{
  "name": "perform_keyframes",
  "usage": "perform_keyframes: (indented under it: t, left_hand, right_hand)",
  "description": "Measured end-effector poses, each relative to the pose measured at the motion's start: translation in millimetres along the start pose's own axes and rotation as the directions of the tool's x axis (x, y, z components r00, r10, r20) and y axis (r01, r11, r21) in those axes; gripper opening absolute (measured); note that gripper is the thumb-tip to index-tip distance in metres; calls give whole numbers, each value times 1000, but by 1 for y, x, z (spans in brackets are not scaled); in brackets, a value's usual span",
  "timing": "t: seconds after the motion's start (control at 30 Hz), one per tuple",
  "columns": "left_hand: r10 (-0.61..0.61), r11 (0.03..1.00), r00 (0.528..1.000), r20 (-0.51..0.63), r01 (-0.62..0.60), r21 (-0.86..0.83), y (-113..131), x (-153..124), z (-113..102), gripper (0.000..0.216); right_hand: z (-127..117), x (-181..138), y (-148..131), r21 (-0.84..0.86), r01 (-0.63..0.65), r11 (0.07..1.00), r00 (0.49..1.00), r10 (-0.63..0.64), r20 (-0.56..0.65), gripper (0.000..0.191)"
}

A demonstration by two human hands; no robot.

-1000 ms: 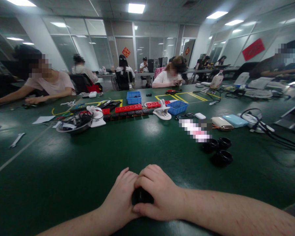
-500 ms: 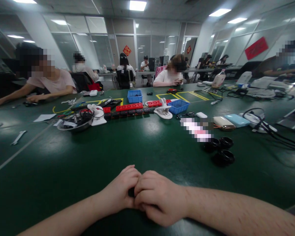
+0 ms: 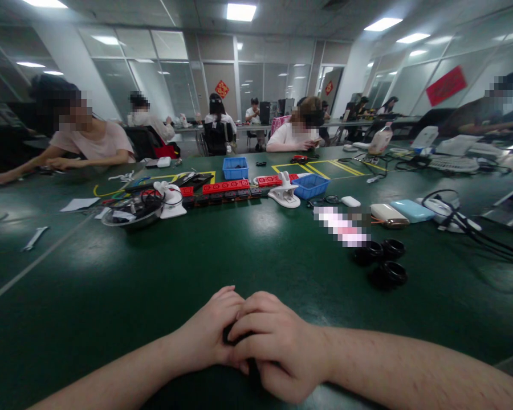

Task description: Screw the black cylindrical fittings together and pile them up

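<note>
My left hand (image 3: 207, 333) and my right hand (image 3: 282, 344) meet just above the green table (image 3: 162, 273), near its front edge. Both are closed around a small black part (image 3: 228, 333) that shows only as dark patches between the fingers; its kind is hidden. The right hand's curled fingers lie over the left fingertips and cover most of it. To the right, several black, ring-like round parts (image 3: 394, 273) stand in a cluster, apart from my hands.
Farther back are a metal bowl of parts (image 3: 130, 221), white clip stands (image 3: 284, 196), red-topped black blocks (image 3: 226, 187) and a blue bin (image 3: 311, 187). A wrench (image 3: 36, 238) lies left. Cables (image 3: 474, 228) and a light-blue case (image 3: 411, 209) are right. Other people sit around.
My right hand's fingers have lifted and spread slightly over the black part, and the hand has shifted a little. My left hand is nearly still. The objects on the table have not moved.
</note>
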State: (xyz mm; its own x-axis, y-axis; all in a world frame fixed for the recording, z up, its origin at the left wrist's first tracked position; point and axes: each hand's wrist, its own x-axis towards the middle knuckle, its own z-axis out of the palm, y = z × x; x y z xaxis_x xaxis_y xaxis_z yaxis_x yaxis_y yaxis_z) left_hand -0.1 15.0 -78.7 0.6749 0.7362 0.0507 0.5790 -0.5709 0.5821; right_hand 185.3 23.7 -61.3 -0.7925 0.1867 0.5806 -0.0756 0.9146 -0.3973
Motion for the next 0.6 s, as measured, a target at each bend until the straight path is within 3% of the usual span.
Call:
perform_keyframes:
  t: [0.13, 0.33, 0.43, 0.53, 0.6]
  left_hand:
    - [-31, 999, 997, -67, 29, -33, 3, -2, 0, 54]
    - [-92, 990, 974, -207, 112, 86, 15, -5, 14, 79]
    - [-124, 981, 968, -219, 153, 123, 23, -5, 18, 57]
    - [-178, 971, 963, -200, 205, 123, 26, -2, 16, 23]
    - [-190, 971, 963, -190, 213, 109, 26, -1, 14, 18]
  right_hand:
    - [-5, 1, -5, -81, -126, 989, 986, 116, -120, 21]
    - [1, -2, -2, -128, -284, 950, 958, 278, -65, 36]
    - [4, -3, 0, -162, -330, 930, 943, 331, -22, 43]
    - [5, -3, 0, -188, -325, 927, 943, 333, 12, 33]
    - [5, -3, 1, -191, -316, 929, 944, 328, 34, 25]
